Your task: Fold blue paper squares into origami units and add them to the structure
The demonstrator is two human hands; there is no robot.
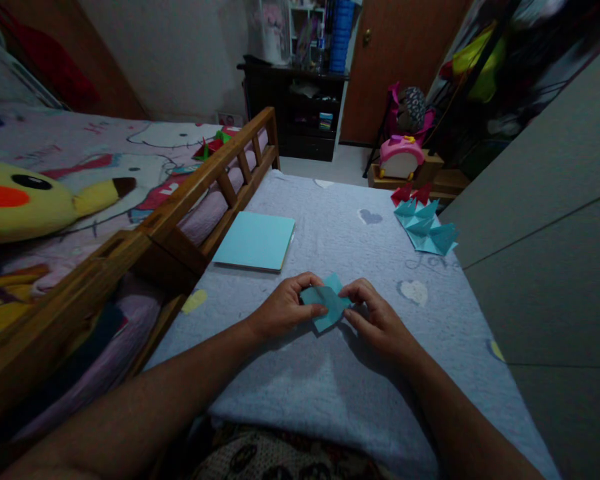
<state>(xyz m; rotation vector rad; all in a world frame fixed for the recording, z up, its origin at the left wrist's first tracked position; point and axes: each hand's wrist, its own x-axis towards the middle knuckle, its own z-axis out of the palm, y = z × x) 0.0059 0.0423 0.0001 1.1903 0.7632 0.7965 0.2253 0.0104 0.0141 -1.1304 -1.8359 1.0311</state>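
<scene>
Teal paper [326, 303] sits pinched between left hand [285, 310] and right hand [375, 321], pressed to the blanket [330, 233], apparently to hold its crease.

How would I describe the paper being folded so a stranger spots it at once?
On the pale grey bedspread beside the wooden bed rail, look near the front edge. There the left hand and right hand pinch a small teal paper. Unlike the flat paper stack and the folded pieces farther back, it alone is in hand.
</scene>
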